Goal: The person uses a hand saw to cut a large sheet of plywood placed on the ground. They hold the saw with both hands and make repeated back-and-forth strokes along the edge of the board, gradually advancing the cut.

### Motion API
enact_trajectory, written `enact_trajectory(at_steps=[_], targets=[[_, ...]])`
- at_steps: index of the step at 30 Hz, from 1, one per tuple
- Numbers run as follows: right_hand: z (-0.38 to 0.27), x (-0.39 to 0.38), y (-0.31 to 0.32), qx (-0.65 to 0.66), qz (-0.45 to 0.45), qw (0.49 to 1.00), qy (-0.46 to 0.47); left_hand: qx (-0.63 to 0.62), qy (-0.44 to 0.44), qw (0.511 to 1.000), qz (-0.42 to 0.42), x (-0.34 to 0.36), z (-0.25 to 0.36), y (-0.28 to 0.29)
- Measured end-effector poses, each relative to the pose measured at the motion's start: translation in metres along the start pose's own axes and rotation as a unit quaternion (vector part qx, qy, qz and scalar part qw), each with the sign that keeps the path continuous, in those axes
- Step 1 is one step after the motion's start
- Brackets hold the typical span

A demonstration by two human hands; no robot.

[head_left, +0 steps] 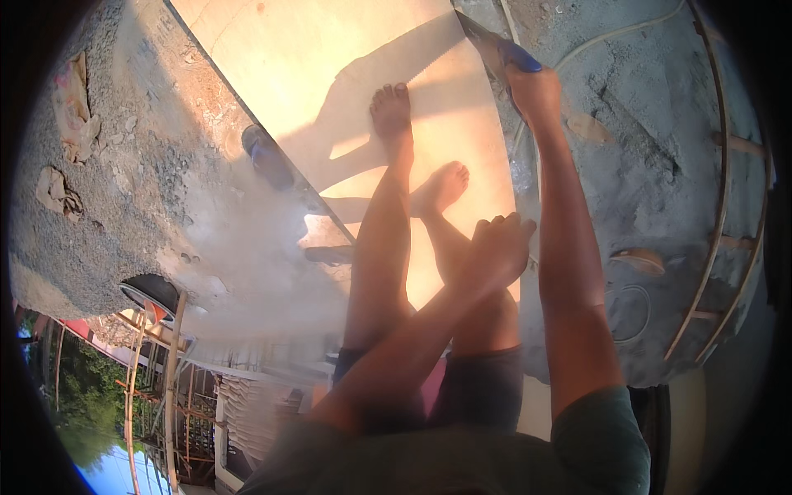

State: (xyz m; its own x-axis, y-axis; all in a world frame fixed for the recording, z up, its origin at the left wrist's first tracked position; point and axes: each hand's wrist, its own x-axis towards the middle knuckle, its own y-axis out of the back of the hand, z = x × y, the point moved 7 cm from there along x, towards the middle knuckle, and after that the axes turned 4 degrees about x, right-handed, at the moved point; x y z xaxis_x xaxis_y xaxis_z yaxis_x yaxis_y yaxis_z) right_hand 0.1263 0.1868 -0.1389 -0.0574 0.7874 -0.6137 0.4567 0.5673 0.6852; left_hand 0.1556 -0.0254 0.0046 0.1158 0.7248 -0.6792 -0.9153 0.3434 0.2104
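Pale board [272, 49] underfoot: your right hand [538, 92] grips the saw [521, 58]; left hand [502, 249] fisted, nothing showing. Keep strokes straight.

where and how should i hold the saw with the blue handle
Best by its blue handle, coming from the near right side. The handle lies beyond the board's right edge, and the blade runs from it toward the upper left, so this approach should stay clear of the blade.
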Motion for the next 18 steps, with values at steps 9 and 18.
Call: enact_trajectory(at_steps=[9,18], targets=[[0.000,-0.016,0.008,0.027,-0.008,0.999,0.027,0.027,0.038,0.999,0.025,-0.006,-0.019,0.012],[-0.007,0.024,0.026,-0.042,0.009,0.999,0.016,0.076,0.048,0.996,0.024,-0.003,-0.026,-0.028]])
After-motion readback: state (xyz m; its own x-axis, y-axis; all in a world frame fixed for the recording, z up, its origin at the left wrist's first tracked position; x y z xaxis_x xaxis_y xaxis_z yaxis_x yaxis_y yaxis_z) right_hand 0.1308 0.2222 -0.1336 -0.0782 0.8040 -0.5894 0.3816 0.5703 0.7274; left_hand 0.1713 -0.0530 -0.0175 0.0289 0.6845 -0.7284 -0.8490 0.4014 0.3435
